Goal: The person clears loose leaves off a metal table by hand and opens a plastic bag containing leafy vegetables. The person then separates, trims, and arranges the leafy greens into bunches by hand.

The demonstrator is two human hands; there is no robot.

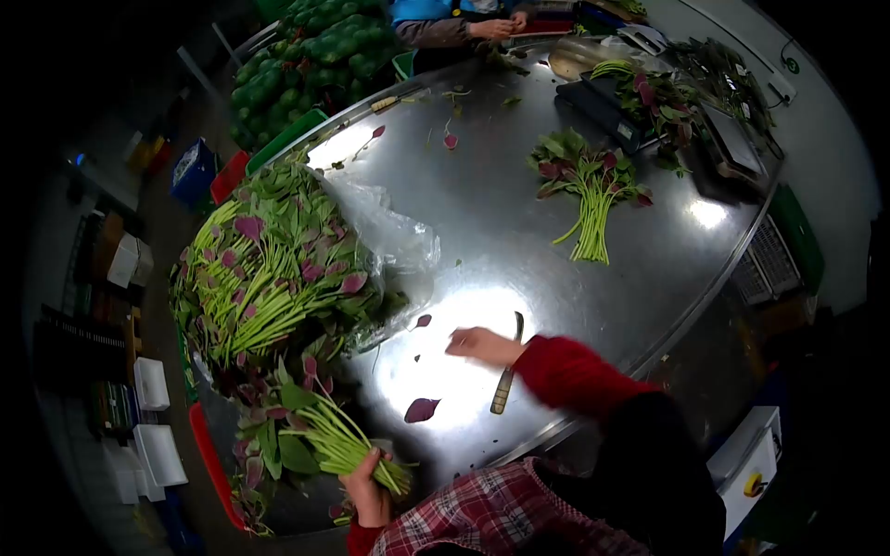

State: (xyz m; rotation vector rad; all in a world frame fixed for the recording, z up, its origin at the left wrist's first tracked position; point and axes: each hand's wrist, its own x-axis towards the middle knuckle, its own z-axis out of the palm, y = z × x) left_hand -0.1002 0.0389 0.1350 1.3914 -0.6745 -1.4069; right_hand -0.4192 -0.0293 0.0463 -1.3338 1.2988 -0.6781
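My left hand is wrapped round the stems of a bunch of leafy greens, red-and-green leaves pointing up and left, cut stem ends toward me. Above the steel table, my right hand reaches left, its fingers smeared by motion. Beneath my right wrist lies a knife with a banded handle; the wrist hides part of it. A big heap of the same greens sits at the left, beside a clear plastic bag. Loose purple leaves are scattered near my hands.
Another bunch of greens lies on the steel table. More greens rest on a dark scale-like device at the back right. A co-worker's hands are at the far edge. Net sacks of round green produce stand behind.
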